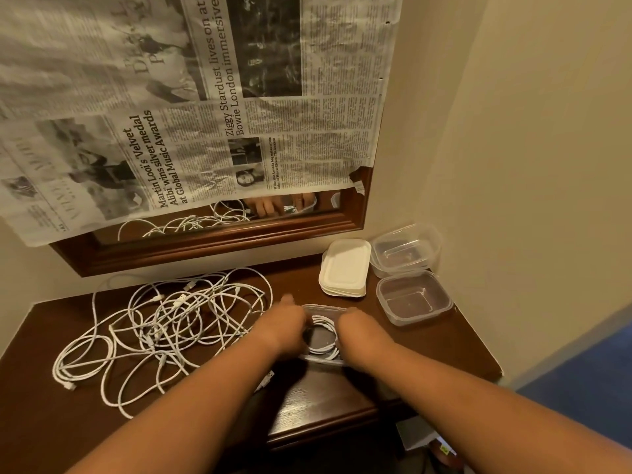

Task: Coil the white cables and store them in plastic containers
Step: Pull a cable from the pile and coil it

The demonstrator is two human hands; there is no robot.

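Observation:
A clear plastic container point(324, 306) stands on the dark wooden table point(321, 405) with a coiled white cable point(323, 327) inside it. My left hand point(289, 325) is at the container's left side and my right hand point(357, 328) at its right side. The fingers of both curl down onto the coil and are mostly hidden behind the backs of my hands. A loose tangle of several white cables point(164, 323) spreads over the left half of the table, just left of my left forearm.
Two empty clear containers point(405, 251) point(413, 297) stand at the back right corner by the wall. A stack of white lids point(345, 266) lies left of them. A wood-framed mirror point(219, 242), partly covered with newspaper, hangs behind the table.

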